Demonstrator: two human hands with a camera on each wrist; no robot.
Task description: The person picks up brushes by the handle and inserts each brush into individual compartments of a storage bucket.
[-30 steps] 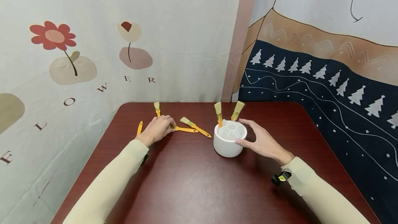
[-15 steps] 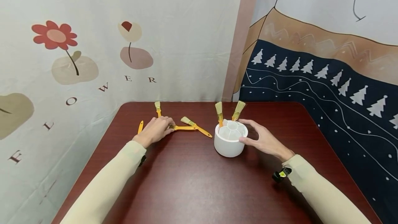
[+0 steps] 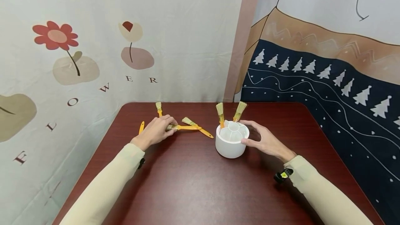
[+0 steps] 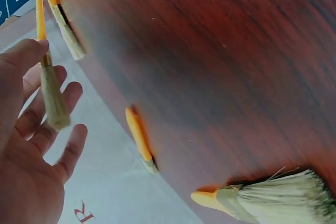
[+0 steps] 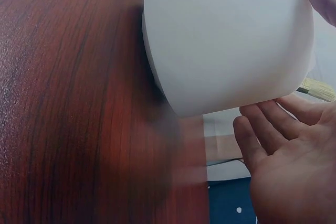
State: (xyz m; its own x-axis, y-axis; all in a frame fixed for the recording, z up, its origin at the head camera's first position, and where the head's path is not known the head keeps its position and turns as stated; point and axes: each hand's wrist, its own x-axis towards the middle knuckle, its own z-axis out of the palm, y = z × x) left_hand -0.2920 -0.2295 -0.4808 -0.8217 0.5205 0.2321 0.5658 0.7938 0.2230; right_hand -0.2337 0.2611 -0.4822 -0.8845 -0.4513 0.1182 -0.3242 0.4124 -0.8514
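My left hand (image 3: pixel 156 129) pinches a paintbrush (image 3: pixel 189 127) with a yellow handle. In the left wrist view thumb and fingers meet near the base of its bristles (image 4: pixel 55 98), and the handle points away. A second paintbrush (image 3: pixel 205 133) lies just behind and right, overlapped by the held handle in the head view. On the right, my right hand (image 3: pixel 265 143) holds a white round pen holder (image 3: pixel 230 150) with compartments, thumb at the near rim and fingers round the far side. Two paintbrushes, one left (image 3: pixel 220 112) and one right (image 3: pixel 240 110), stand in it bristles up.
Another paintbrush (image 3: pixel 159 107) lies near the back edge, behind the left hand. Left of that hand shows a yellow handle (image 3: pixel 141 127); its bristles (image 4: pixel 278 198) appear in the left wrist view. Printed cloth (image 3: pixel 187 37) hangs behind the dark red table (image 3: pixel 193 190).
The left hand has raised its paintbrush slightly, the handle now reaching further across the brush behind it. My right hand and the pen holder stay nearly where they were.
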